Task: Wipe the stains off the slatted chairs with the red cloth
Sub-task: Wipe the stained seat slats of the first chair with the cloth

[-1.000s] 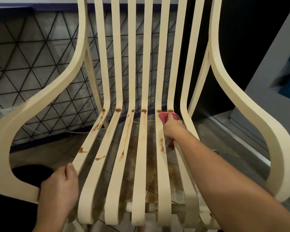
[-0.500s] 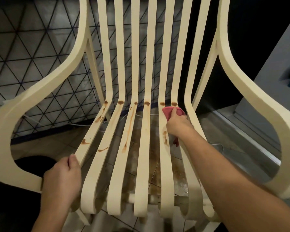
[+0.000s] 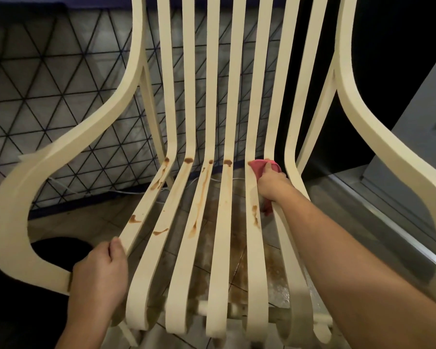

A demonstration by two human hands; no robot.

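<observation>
A cream slatted chair [image 3: 224,248] fills the view, its seat slats streaked with brown stains [image 3: 202,187]. My right hand [image 3: 272,185] grips the red cloth [image 3: 259,166] and presses it on the two right-hand slats at the bend where seat meets back; a corner of the cloth hangs below the hand. My left hand [image 3: 98,275] holds the front end of the leftmost seat slat, thumb on top. Brown blobs sit at the bend of several slats, and one streak [image 3: 255,217] lies just below my right hand.
A wall with a black triangle pattern [image 3: 48,109] stands behind the chair. Curved armrests [image 3: 35,185] rise on both sides. A grey panel and a metal floor rail [image 3: 388,222] lie to the right. Stained floor tiles [image 3: 237,253] show between the slats.
My right hand has kept the cloth at the bend of the right slats, shifting slightly. The view has tilted a little. My left hand stays on the leftmost slat.
</observation>
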